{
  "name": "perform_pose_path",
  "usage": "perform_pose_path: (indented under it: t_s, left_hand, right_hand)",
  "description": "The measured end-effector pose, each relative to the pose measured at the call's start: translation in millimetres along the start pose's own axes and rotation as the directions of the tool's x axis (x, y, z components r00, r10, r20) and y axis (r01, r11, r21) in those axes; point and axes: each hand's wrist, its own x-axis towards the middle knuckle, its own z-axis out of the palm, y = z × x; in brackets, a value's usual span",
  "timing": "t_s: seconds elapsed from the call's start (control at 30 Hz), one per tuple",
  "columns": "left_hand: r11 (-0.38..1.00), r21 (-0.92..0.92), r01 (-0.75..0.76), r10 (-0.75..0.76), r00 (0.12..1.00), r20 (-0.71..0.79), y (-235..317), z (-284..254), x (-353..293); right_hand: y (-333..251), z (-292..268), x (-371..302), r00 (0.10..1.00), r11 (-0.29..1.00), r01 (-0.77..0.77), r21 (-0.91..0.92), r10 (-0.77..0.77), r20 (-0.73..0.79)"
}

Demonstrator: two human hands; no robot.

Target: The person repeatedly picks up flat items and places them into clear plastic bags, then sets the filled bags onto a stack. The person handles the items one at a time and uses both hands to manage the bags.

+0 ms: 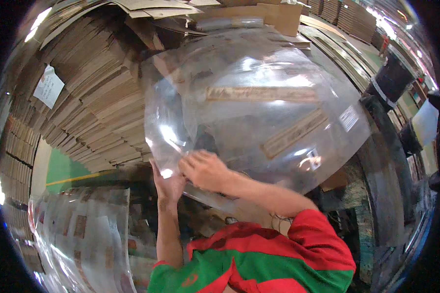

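A large clear plastic sheet [264, 115] spreads in front of me, glossy and bowed, its left side curled up. Two long brown strips and a small white label show on it. My left hand [169, 184] grips the curled near-left corner, the fingers partly behind the plastic. Right beside it, my right hand [204, 171] closes its bent fingers on the same edge, the forearm crossing the sheet's near side. Where the fingertips meet the plastic is partly hidden.
Stacked flat cardboard [93, 107] rises on the left, with a white paper [49, 87] on it. Another clear sheet with brown patches [83, 239] hangs at lower left. Dark machine parts [388, 83] stand on the right. More cardboard [278, 17] lies at the back.
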Motion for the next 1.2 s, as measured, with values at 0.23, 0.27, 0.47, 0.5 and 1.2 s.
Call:
perform_pose_path:
  t_s: [0.23,0.27,0.47,0.5,1.2]
  left_hand:
    - [0.797,0.603,0.041,0.202,0.922,-0.329,-27,0,30]
    - [0.771,0.637,0.016,0.237,0.921,-0.310,-25,-2,29]
    - [0.395,0.912,-0.112,0.467,0.879,-0.095,54,7,11]
    - [0.373,0.920,-0.124,0.472,0.878,-0.073,71,14,3]
    - [0.226,0.903,-0.366,0.910,-0.250,-0.329,522,-79,-700]
  right_hand:
    - [6,-38,-102,0.907,0.878,-0.408,0.250,0.421,0.004]
    - [25,-56,-135,0.783,0.785,-0.607,0.123,0.617,-0.080]
    - [144,-58,-334,-0.085,0.131,-0.929,0.346,0.834,-0.545]
    - [151,-38,-354,-0.090,0.179,-0.831,0.526,0.891,-0.445]
    - [-351,317,79,0.601,-0.572,-0.675,0.466,-0.059,0.797]
